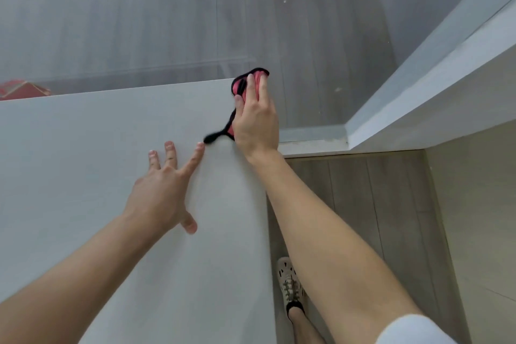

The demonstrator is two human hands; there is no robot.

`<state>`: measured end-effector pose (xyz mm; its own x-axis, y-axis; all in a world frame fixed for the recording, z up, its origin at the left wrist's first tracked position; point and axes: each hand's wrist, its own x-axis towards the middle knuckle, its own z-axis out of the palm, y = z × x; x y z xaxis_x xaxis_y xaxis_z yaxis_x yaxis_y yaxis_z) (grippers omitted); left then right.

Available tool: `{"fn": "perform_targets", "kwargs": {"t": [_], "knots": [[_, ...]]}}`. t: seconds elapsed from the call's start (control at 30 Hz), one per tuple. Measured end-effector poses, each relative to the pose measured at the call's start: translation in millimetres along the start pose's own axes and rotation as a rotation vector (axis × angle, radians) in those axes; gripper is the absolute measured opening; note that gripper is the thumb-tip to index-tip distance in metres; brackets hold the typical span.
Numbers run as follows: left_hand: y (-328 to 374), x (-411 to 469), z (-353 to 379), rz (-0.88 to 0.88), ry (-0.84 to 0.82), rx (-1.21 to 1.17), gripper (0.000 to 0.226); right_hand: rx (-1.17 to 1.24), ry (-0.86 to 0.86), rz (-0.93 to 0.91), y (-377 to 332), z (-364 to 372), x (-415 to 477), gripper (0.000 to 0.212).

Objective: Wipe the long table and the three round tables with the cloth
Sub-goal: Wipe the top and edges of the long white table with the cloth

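pressing cloth (252, 84) under right hand (255, 120), table (83, 162) corner

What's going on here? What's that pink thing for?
A person is wiping the long white table. Their right hand presses a pink cloth against the table's far right corner, where the cloth reaches past the edge. Their left hand rests on the tabletop, fingers spread.

We're under soft, even light, with only faint shadows. The floor (167, 22) beyond the table (83, 148) looks hazy and smeared. The cloth (240, 87) trails a motion-blurred tail, and straight edges bow toward our wide-angle margins.
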<state>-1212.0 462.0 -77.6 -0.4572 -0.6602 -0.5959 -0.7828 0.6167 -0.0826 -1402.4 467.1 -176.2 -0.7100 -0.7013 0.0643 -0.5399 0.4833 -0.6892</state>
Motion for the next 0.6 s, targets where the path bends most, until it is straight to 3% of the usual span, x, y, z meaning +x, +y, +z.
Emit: {"fn": "perform_targets", "kwargs": {"t": [0.07,0.27,0.4,0.5,0.6], "knots": [[0.7,-0.9,-1.3,0.000,0.001,0.006,0.179,0.021,0.008,0.011,-0.5,-0.6,-6.4,0.054],[0.8,-1.5,-0.1,0.005,0.004,0.029,0.179,0.057,-0.023,-0.059,16.9,-33.4,-156.9,0.056],[1.9,-1.1,-1.3,0.004,-0.005,0.033,0.179,0.126,-0.014,-0.032,8.6,-24.5,-96.2,0.072],[2.0,-0.6,-0.8,-0.004,0.001,0.026,0.179,0.003,0.006,0.011,-0.4,-7.6,-23.5,0.069],[1.4,-1.7,-1.3,0.001,-0.002,0.023,0.179,-0.080,0.001,-0.033,-2.2,-8.3,-30.6,0.066]]}}
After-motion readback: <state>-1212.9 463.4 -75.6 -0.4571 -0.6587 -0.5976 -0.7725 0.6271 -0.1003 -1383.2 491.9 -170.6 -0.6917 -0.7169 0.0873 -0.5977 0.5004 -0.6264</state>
